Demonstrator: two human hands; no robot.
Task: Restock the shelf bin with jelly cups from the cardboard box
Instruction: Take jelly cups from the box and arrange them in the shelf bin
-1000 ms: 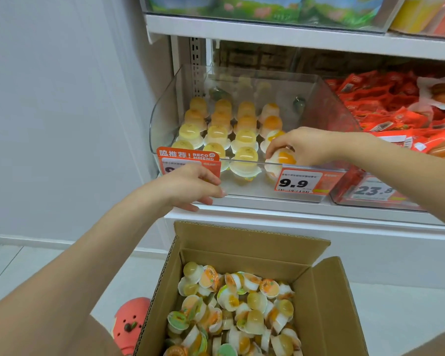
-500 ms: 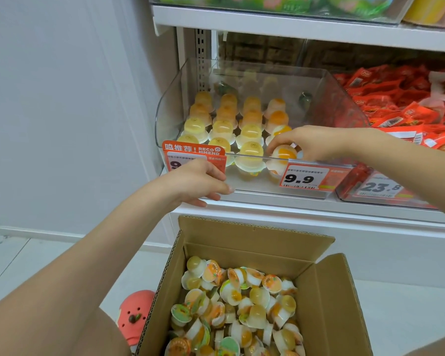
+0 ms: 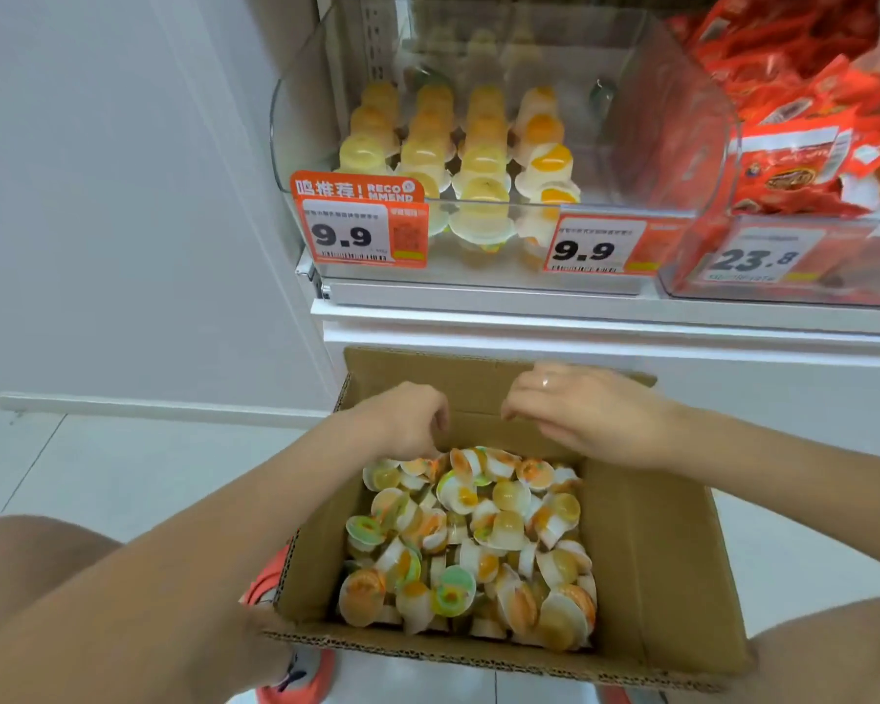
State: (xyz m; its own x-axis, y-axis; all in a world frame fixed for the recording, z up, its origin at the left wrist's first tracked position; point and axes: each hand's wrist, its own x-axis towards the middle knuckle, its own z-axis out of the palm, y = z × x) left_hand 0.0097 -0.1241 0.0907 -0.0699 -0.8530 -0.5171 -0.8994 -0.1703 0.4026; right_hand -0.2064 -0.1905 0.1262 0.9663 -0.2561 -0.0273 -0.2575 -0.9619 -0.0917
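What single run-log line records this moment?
both hands: left hand, right hand | above jelly cups in cardboard box | holding nothing | shelf bin part-filled

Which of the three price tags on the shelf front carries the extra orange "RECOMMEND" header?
The leftmost 9.9 tag, at the jelly bin's left corner. The other 9.9 tag and the 23.8 tag lack it.

Cardboard box (image 3: 646,541) open-topped, reachable from above; shelf bin (image 3: 671,124) right side free; price tags (image 3: 362,231) front.

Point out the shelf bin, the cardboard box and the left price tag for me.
shelf bin (image 3: 676,109): head view, clear right wall.
cardboard box (image 3: 661,576): head view, inner right wall.
left price tag (image 3: 349,236): head view, white panel with 9.9.
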